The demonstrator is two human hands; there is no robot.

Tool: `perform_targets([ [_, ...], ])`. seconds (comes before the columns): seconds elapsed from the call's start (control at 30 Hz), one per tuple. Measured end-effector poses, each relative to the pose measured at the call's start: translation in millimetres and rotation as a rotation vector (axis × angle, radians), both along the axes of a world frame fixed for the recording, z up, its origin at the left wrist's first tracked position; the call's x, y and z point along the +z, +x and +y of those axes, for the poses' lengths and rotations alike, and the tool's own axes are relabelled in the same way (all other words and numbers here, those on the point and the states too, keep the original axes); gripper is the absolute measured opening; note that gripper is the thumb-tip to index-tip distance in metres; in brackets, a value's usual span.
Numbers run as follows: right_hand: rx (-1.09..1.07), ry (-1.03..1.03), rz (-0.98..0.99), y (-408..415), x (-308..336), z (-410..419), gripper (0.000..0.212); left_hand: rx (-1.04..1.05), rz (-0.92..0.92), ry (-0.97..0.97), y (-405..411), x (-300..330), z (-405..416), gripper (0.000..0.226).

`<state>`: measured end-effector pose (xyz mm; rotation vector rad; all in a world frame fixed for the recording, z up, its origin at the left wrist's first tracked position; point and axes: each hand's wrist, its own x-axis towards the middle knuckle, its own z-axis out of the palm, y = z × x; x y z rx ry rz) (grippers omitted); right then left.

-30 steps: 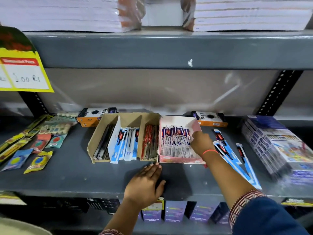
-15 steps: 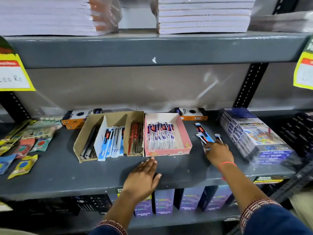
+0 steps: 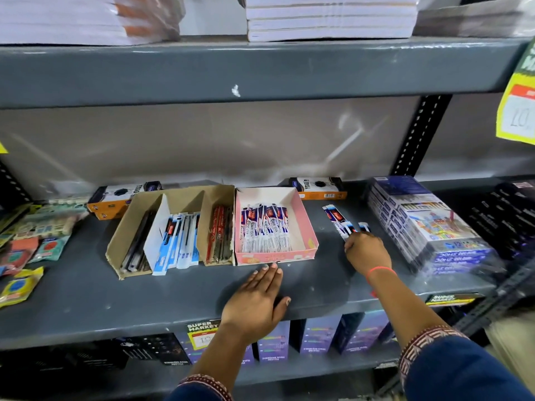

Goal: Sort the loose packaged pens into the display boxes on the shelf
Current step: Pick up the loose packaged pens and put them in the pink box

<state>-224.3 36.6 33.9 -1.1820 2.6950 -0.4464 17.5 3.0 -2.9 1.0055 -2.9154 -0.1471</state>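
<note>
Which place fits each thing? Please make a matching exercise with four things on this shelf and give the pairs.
Things:
1. pink cardboard display box
2. brown cardboard divided box
3. loose blue-and-white packaged pens
4. left hand

Places:
A. flat on the grey shelf, in front of the pink box
B. under the right hand, between pink box and stacked blue colour-pen packs
C. directly right of the brown box
D. left of the pink box, holding three rows of pens

Pairs: 1-C, 2-D, 3-B, 4-A
</note>
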Motion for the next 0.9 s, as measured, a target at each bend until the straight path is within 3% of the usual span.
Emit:
perform_targets([
  [0.1,-0.058,0.036,-0.029,3,0,-8,0.039,-0.006,0.001,-0.003,0,-1,0,0.086],
  [0.27,-0.087,0.042,-0.119,-8,-1,-20,0.039,0.024,0.009,0.024,1,1,1,0.064],
  [0.47,-0.049,0.006,-0.169,-5,0,-26,0.026,0.004,0.016,0.007,-1,0,0,0.090],
  [0.57,-0.034,0.013,-0.230,-5,0,-31,0.022,-0.002,0.019,0.006,0,3,1,0.087],
  [0.77,-0.086,0.086,-0.337,-2,9,-38,0.038,0.017,0.043,0.023,-1,9,4,0.097],
  [0.9,-0.107,0.040,-0.361,-1,9,-31,0.035,0.006,0.047,0.004,0,3,2,0.089],
])
